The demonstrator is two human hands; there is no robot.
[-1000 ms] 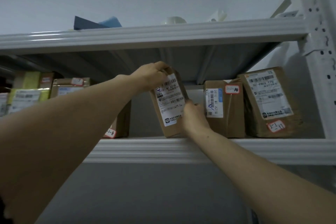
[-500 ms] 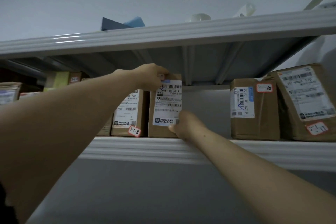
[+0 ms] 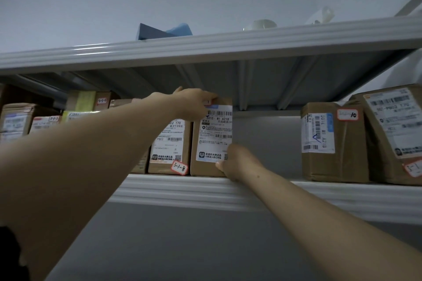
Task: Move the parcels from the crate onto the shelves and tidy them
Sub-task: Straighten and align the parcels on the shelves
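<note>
A brown cardboard parcel (image 3: 212,137) with a white shipping label stands upright on the white metal shelf (image 3: 285,194), pressed against the parcel tagged 3-1-8 (image 3: 170,146) on its left. My left hand (image 3: 194,104) grips its top left corner. My right hand (image 3: 235,162) holds its lower right edge, fingers curled behind the box. The crate is out of view.
To the right, past a gap, stand a parcel tagged 10 (image 3: 331,141) and a larger leaning parcel (image 3: 395,132). Several more parcels (image 3: 45,118) fill the shelf's left end. The upper shelf (image 3: 205,48) carries a blue object and white items.
The parcel went from tilted in mid-shelf to upright and slid left against the 3-1-8 parcel. Both hands stayed on it. The camera view shifted left.
</note>
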